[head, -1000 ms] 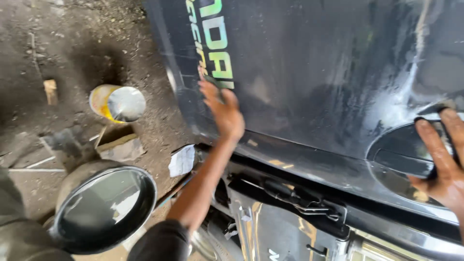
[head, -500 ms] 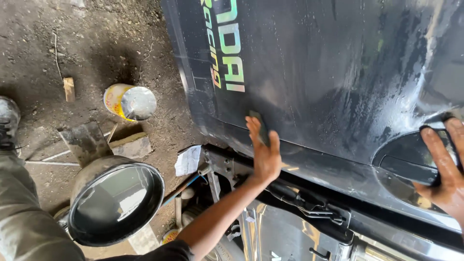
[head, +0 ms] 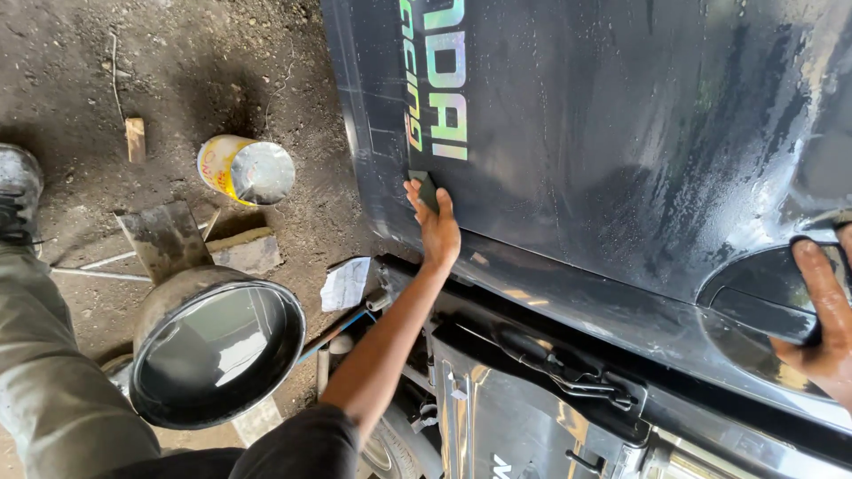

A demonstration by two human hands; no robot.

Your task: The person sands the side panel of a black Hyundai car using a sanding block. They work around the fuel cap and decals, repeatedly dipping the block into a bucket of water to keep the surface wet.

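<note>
Sanding block [head: 425, 188], small and dark, sits pressed flat against the wet black body panel [head: 621, 160] just under the lower end of the iridescent lettering decal [head: 439, 89], near the panel's left edge. The left hand [head: 435, 229] grasps it, fingers laid over the block and pushing it onto the painted surface, with the bare forearm running down toward the near edge of the view. The panel fills the upper right of the scene and shines with streaks of water.

At the far right, the right hand [head: 821, 324] is spread open with its fingers hooked over the rim of a round recess [head: 754, 306] in the panel, gripping that edge and holding nothing loose.

Below the panel, dark vehicle frame parts and a latch-like metal fitting [head: 568, 372] show in the gap.

On the dirt floor [head: 71, 80] to the left stands a yellow paint can [head: 244, 168] with a shiny lid, lying tilted. Near it lie a small wooden block [head: 135, 137], a flat grey slab [head: 164, 238], and a crumpled scrap of paper [head: 344, 284] just beside the panel's lower left corner. Nearer, a large round metal basin [head: 217, 355] holds clear water. The person's trouser leg [head: 53, 381] and a dark boot [head: 18, 191] occupy the left edge.
</note>
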